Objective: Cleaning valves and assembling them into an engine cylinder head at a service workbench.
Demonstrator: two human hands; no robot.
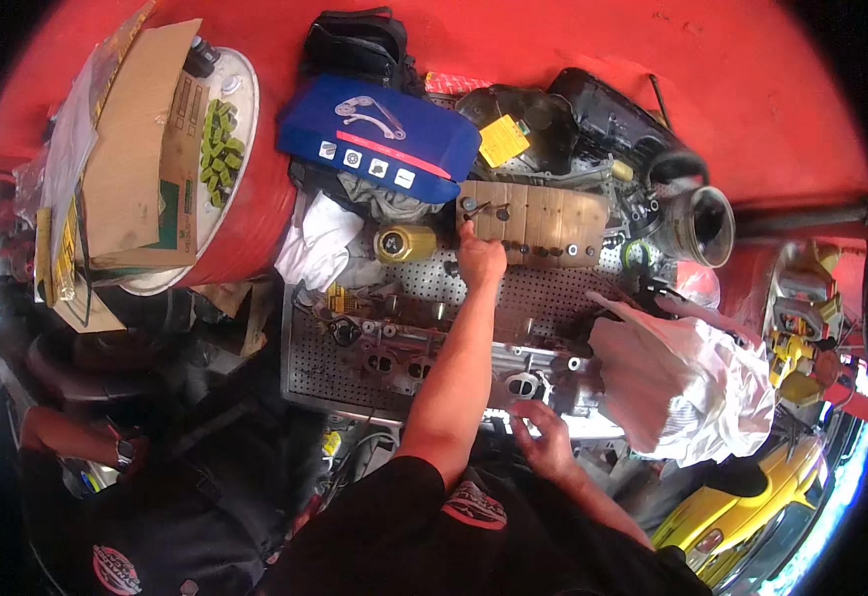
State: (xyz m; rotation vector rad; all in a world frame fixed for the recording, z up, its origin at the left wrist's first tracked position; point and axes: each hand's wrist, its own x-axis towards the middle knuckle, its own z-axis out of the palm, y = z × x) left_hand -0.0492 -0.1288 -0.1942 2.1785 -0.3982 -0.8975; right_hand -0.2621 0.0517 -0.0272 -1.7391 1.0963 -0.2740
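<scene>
My left hand (pixel 480 253) reaches to the left part of a brown cardboard piece (pixel 563 214), where small dark metal parts (pixel 499 213) lie. Its fingertips are together at one part; what they grip is too small to make out. My right hand (pixel 538 432) is lower, at the front edge of a metal cylinder head (pixel 583 372), fingers loosely curved and apart, with nothing visible in them. The cylinder head lies on a perforated metal bench top (pixel 325 358), partly behind my left forearm. A yellow cylindrical container (pixel 404 243) stands left of my left hand.
A blue case (pixel 379 139), dark metal covers (pixel 613 119), white cloths (pixel 320 238) and a crumpled white sheet (pixel 677 382) surround the work. Left stands a drum (pixel 255 228) with cardboard (pixel 136 149). A co-worker's arm (pixel 67 432) is at lower left; a yellow vehicle (pixel 742 507) at lower right.
</scene>
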